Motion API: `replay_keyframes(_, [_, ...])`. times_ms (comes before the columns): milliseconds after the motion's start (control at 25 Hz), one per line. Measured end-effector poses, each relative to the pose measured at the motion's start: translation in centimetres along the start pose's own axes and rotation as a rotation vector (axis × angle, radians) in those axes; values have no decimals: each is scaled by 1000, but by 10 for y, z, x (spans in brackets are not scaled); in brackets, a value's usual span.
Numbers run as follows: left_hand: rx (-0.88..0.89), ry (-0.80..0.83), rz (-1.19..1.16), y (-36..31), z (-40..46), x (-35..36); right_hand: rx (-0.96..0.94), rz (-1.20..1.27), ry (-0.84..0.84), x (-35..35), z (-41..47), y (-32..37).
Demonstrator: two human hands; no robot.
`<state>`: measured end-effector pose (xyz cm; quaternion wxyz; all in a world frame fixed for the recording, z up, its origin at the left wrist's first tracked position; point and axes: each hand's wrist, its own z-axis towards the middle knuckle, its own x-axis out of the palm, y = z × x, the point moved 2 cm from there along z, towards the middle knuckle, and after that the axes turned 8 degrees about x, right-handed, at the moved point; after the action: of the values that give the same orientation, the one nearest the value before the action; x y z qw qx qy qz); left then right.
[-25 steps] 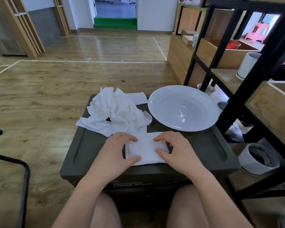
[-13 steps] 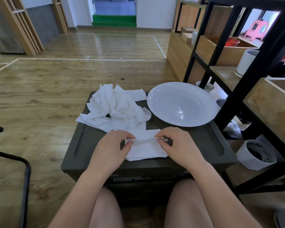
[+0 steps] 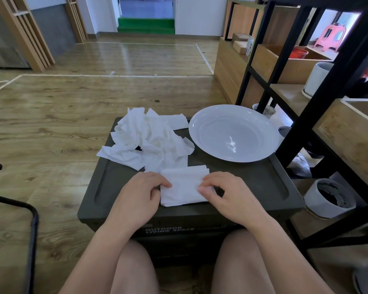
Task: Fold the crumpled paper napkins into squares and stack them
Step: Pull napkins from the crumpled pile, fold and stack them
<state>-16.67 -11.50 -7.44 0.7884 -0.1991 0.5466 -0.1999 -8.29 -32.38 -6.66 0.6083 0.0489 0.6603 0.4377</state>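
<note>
the dark green plastic box lid [image 3: 253,187] is the table here, with a big round white plate [image 3: 234,132] at the back right and a messy heap of crumpled white paper napkins [image 3: 149,141] at the back left. the small folded white napkin [image 3: 184,187] lies flat near the front edge, between both hands. the left hand [image 3: 140,194] presses its left side with loose fingers and the right hand [image 3: 227,194] pinches its right edge, so it is best to line up the corners, rub the fold flat, then put it where the stack will grow.

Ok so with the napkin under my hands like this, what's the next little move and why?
Probably press the crease flat. The folded white paper napkin lies on the dark green box lid with your left hand on its left edge and your right hand pinching its right edge, yet its layers look loose. The crumpled white napkin pile waits behind it.
</note>
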Motion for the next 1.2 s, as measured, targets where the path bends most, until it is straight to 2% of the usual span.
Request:
replay_keyframes(80, [-35, -99, -33, 0, 11, -6, 15, 1, -108, -2, 10, 1])
replay_keyframes(160, [-19, -110, -18, -4, 28, -7, 63, -63, -137, -1, 24, 1])
replay_keyframes(360, [-50, 136, 41, -4, 51, 10, 121, -130, -22, 8, 41, -1])
replay_keyframes(520, [-88, 169, -1, -3, 51, 7, 109, -133, -6, 7, 42, -2])
replay_keyframes(600, [-105, 133, -103, -6, 50, 2, 79, -54, -33, 2, 40, 1])
replay_keyframes(760, [-180, 84, -405, -12, 49, -10, 80, 260, -52, -13, 34, 6])
replay_keyframes(960, [-148, 156, -507, -19, 50, -16, 64, 316, -67, -24, 34, 13])
replay_keyframes(1200, [-162, 132, -477, -24, 47, -16, 62, 461, -44, -29, 32, 21])
